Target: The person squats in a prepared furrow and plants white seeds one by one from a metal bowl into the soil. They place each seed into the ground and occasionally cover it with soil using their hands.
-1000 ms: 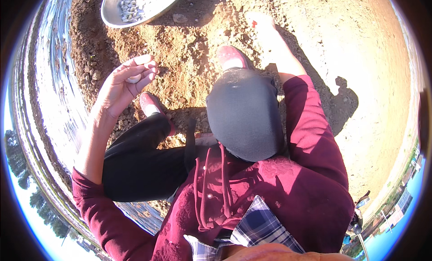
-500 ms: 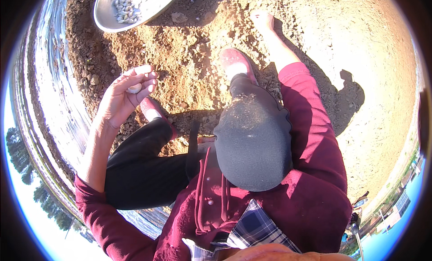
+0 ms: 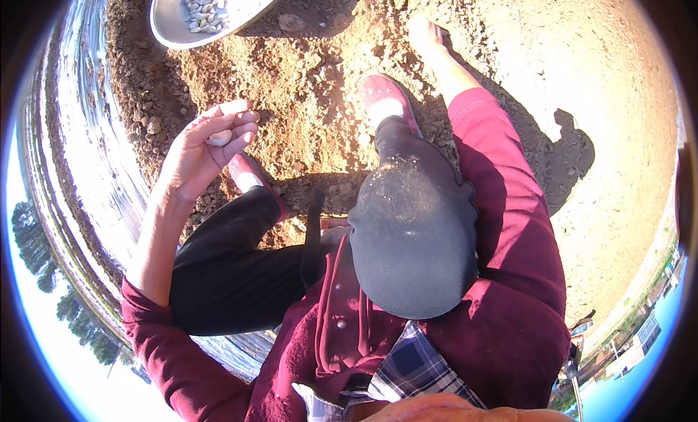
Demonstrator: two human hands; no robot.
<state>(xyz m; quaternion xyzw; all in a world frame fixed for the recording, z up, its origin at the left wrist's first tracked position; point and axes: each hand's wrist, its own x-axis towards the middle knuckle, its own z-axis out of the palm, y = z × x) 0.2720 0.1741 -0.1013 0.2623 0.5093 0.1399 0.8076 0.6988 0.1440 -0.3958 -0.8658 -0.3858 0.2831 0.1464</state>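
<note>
My left hand point(image 3: 207, 149) is raised over the soil with its palm turned up and fingers curled. A pale garlic clove point(image 3: 219, 138) lies in that palm, below the bent fingers. At the far right of my legs, my right hand point(image 3: 424, 36) is down at the sunlit soil, its fingers curled together. Glare washes out its outline, and anything between its fingertips is hidden. A round metal bowl point(image 3: 169, 38) stands at the far left, cut by the picture's top edge. Several garlic cloves point(image 3: 207, 11) lie in it.
Loose, cloddy soil point(image 3: 305, 94) spreads around my two red shoes point(image 3: 383, 94). My bent knee point(image 3: 414, 233) in dark cloth stands between my arms. Shiny plastic sheeting point(image 3: 94, 124) covers the ground at the left. Shadows fall on the right.
My right hand has turned slightly and shifted a little at the soil. My left hand keeps the clove, its fingers barely moved. The whole view has shifted slightly.
</note>
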